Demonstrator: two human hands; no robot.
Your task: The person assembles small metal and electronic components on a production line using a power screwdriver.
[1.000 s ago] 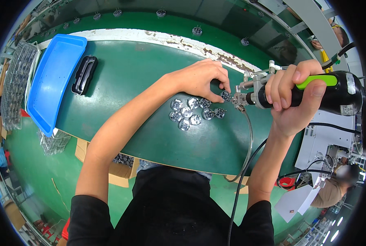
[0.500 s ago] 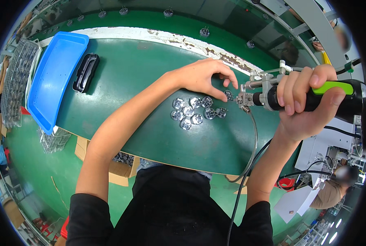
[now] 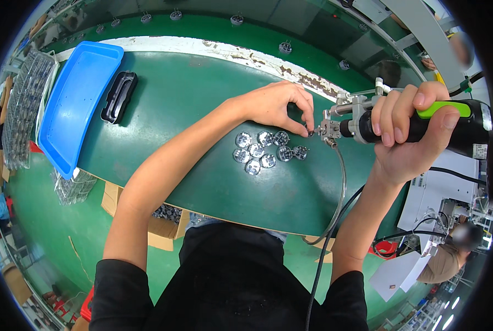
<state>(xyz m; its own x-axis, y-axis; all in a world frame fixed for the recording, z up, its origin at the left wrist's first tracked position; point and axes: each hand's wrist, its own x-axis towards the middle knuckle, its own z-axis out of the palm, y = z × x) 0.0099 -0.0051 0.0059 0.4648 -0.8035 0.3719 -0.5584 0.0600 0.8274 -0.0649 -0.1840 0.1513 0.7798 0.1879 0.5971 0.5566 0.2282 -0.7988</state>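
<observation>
My right hand point(image 3: 409, 129) is wrapped round a black electric screwdriver point(image 3: 350, 129) with a green lever, its metal nose pointing left, low over the green table. At that nose, the thumb and fingertips of my left hand point(image 3: 276, 107) pinch a small round component point(image 3: 311, 132), mostly hidden by the fingers. Just below my left hand lies a cluster of several round silver components point(image 3: 256, 150) with small pins. A clear hose point(image 3: 343, 182) curves down from the screwdriver's nose.
At the table's left stand a blue tray point(image 3: 64, 165) and a black plastic housing point(image 3: 119, 98). Several round components point(image 3: 236, 20) sit on a green strip beyond the white, chipped ledge point(image 3: 202, 45). An open cardboard box point(image 3: 161, 241) is below the table edge. A co-worker point(image 3: 448, 259) sits at right.
My left fingertips have closed in on the round component at the screwdriver's nose, which now shows less. The components on the far strip have shifted right in view.
</observation>
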